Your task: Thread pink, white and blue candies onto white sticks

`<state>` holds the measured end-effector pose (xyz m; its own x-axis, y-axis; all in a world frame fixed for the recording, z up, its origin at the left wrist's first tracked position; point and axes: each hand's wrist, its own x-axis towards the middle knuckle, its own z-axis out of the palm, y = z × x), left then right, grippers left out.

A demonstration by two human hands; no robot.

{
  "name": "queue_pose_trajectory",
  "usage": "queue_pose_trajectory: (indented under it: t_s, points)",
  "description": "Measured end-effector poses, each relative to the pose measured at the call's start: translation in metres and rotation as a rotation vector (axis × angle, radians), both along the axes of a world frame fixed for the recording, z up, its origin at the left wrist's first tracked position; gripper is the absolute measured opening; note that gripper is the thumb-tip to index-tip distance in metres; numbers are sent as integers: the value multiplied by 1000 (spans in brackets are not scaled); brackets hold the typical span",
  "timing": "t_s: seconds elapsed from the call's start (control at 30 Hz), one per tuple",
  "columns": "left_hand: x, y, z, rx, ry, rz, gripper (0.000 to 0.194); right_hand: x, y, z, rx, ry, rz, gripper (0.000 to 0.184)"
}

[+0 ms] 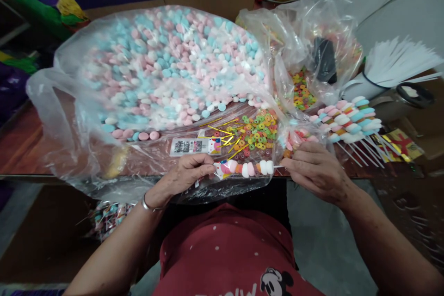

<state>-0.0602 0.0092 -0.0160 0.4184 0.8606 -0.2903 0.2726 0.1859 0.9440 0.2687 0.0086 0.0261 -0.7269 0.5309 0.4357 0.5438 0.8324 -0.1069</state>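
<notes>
A marshmallow skewer (247,169) with pink, white and orange pieces lies level between my two hands at the table's front edge. My left hand (190,172) pinches its left end, where a clear wrapper with coloured dots shows. At the other end, the fingers of my right hand (314,171) are closed on the white stick. Just behind the skewer are loose ring candies (258,132) in green, yellow and red, gold twist ties (227,138) and a stack of printed clear wrappers (194,146). A small plastic-wrapped heap of pink candy (299,137) is beside my right hand.
A large clear bag of pastel marshmallows (166,69) fills the back left. Finished-looking marshmallow skewers (352,120) are piled at right, near a container of white sticks (398,62). Another bag (301,88) holds ring candies. Below the table, a box contains wrapped skewers (107,217).
</notes>
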Motion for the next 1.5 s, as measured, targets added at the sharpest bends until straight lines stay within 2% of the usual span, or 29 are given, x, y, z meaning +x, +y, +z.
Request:
queue_pose_trajectory:
  t_s: [0.17,0.3,0.47,0.6,0.73,0.9,1.13,1.23,1.5]
  points:
    - [-6,2,-3,32,13,-20,35,-1,0,0,0,-35,4,16]
    - [-6,3,-5,53,6,-113,35,-4,1,-2,-9,12,49,15]
    - [-1,1,-6,71,25,-148,35,-9,0,-7,-31,40,24,14]
    - [0,-1,-4,66,41,-192,39,-12,-1,-8,-71,39,-52,17]
    - [-3,1,-1,137,104,-234,41,-13,1,-3,-134,23,19,22]
    - [-3,3,2,124,77,-321,39,-15,3,0,-167,-12,47,22]
    - [-2,1,-1,98,58,-233,37,-20,1,-6,-202,43,-6,23]
    - [-2,-1,1,110,83,-239,33,-22,0,-7,-228,57,-3,23]
    - [-1,-4,5,92,86,-229,31,-26,-4,-12,-152,43,24,21]
